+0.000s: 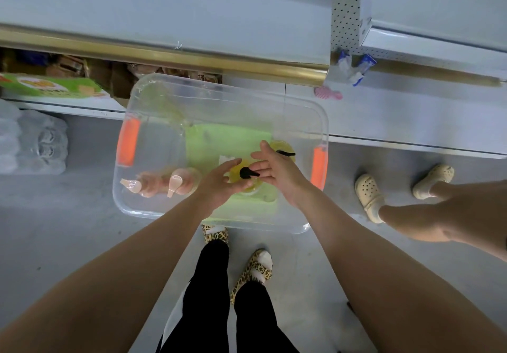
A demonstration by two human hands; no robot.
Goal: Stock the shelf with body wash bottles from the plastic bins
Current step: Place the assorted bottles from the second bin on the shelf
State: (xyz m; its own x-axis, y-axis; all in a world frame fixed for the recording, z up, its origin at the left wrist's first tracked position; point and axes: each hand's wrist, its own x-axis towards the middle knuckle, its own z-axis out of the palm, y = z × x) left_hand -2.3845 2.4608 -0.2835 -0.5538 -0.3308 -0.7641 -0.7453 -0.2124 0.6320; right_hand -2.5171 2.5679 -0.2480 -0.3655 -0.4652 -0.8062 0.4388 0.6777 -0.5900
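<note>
Clear plastic bin [307,122] on floor below shelf [192,59]: yellow bottle [248,181], black pump, upright inside. Left hand [219,181] and right hand [274,169] open, flanking it. Two pink bottles [164,181] beside.

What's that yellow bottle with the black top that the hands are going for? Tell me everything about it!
The yellow bottle stands upright inside the clear plastic bin, seen from above. It looks like see-through yellow plastic, with a black pump head whose spout points right. It sits near the bin's front right part, on something green. The left hand and right hand close in on either side of it, fingers open; whether they touch it yet is unclear. A second yellow bottle stands just behind, pink bottles to its left.
</note>
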